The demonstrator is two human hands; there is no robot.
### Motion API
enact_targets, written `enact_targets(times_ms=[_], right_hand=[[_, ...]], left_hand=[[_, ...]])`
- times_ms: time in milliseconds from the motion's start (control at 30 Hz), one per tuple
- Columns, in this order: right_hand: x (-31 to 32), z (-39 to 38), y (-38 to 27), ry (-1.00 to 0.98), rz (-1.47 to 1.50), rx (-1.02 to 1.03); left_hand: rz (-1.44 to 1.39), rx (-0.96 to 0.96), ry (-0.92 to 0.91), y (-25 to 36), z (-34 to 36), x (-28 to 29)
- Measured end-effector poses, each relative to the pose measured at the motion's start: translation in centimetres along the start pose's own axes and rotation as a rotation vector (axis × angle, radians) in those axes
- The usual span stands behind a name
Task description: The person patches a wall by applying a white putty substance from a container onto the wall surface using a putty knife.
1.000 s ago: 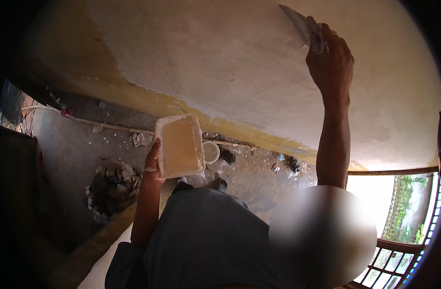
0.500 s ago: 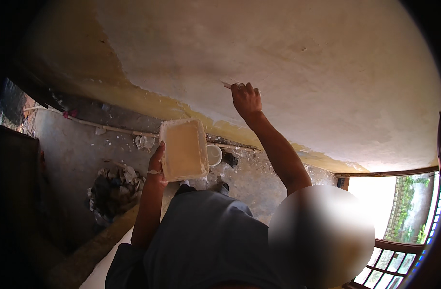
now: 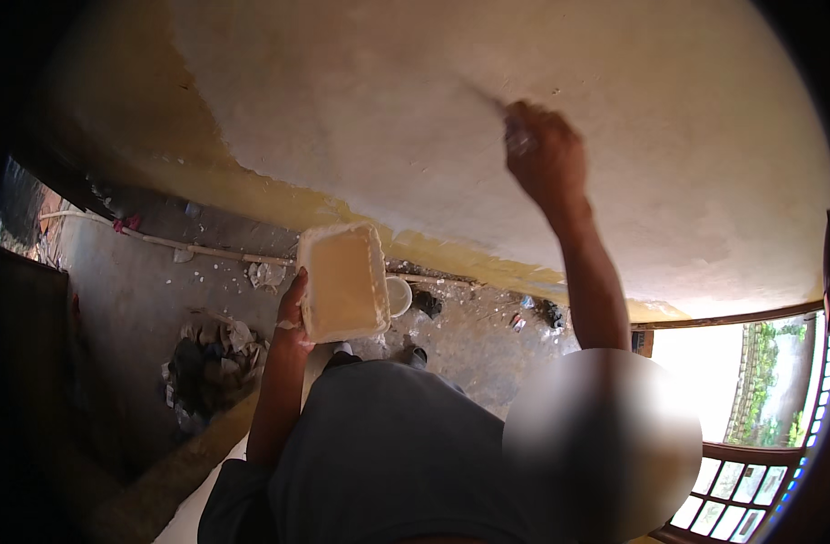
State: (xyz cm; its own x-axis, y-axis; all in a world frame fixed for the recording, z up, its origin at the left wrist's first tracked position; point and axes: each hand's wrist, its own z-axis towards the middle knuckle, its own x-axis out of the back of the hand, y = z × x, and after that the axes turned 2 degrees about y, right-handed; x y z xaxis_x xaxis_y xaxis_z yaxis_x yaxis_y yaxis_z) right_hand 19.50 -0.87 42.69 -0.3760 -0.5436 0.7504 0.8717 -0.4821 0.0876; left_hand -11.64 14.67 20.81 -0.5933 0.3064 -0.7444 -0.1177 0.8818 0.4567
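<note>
My left hand [image 3: 293,308] grips the left edge of a pale rectangular plastic tub [image 3: 347,281], its thumb over the rim. White paste crusts the tub's rim and smears my wrist; the inside looks smooth and beige. Up at the wall [image 3: 370,100], my right hand [image 3: 546,150] is closed round a putty knife [image 3: 488,98], whose thin blade points up and left, blurred by motion. I cannot tell whether the blade touches the wall. Whitish coating covers most of the wall, with bare yellow paint along its lower and left parts.
A white round bucket [image 3: 399,296] stands on the floor beyond the tub. A long pole [image 3: 184,246] lies along the wall's foot. Crumpled sacking [image 3: 215,363] is heaped at the left. White crumbs dot the floor. A barred window [image 3: 732,490] is at the right.
My right hand has moved up and to the right across the wall with the putty knife. The tub in my left hand has barely shifted.
</note>
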Motion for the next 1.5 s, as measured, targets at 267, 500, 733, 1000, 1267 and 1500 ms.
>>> enact_targets(times_ms=[267, 500, 733, 1000, 1267, 1500], right_hand=[[-14.8, -13.3, 1.5, -0.170, -0.151, 0.051], [-1.4, -4.8, 4.1, -0.020, -0.267, -0.062], [10.9, -0.1, 5.4, 0.283, -0.035, -0.279], [-13.0, -20.5, 2.3, -0.175, 0.010, -0.095], [-26.3, -29.9, 3.5, -0.420, -0.022, -0.104], [-29.9, -31.1, 5.2, -0.518, -0.073, -0.102]], left_hand=[[0.016, 0.004, 0.030, -0.4, 0.8, -0.4], [0.029, 0.017, -0.005, -0.5, 0.2, -1.6], [0.046, 0.032, -0.040, -0.6, -0.3, -2.2], [0.009, 0.037, 0.021, -1.0, 0.4, -1.4], [0.059, 0.046, 0.069, -0.2, -0.8, -2.0], [0.091, 0.062, 0.142, 0.1, -1.9, -1.6]])
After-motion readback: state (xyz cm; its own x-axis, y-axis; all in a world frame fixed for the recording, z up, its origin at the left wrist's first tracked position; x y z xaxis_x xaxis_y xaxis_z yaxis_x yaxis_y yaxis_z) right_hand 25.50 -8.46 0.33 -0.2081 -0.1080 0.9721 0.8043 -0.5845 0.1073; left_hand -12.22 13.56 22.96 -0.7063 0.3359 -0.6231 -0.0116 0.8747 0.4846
